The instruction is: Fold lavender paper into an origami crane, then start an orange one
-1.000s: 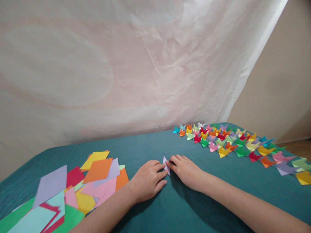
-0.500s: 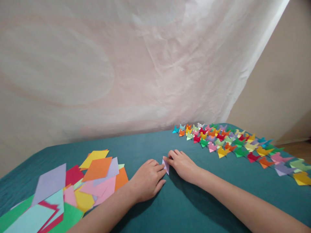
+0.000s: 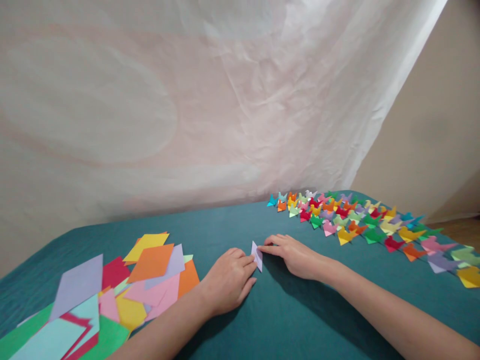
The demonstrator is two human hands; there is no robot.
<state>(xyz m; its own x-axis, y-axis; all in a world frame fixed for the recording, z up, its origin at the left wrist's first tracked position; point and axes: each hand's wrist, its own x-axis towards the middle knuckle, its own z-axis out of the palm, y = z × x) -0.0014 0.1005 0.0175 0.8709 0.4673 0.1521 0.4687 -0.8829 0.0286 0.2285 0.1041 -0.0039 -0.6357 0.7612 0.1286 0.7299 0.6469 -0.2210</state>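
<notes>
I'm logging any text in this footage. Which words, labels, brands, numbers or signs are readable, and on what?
None: no readable text shows.
The sheets, the folded paper, the table and the backdrop show no lettering.
The farthest birds are too small to rule out tiny marks.

A pale, creased curtain [image 3: 225, 125] hangs behind the dark teal tabletop [image 3: 221, 225]. To its right show a plain wall [image 3: 423, 135] and some brownish floor [image 3: 463, 231]. Loose coloured papers [image 3: 152, 262] overlap at the left; small folded paper birds [image 3: 353, 217] sit in rows at the right.
</notes>
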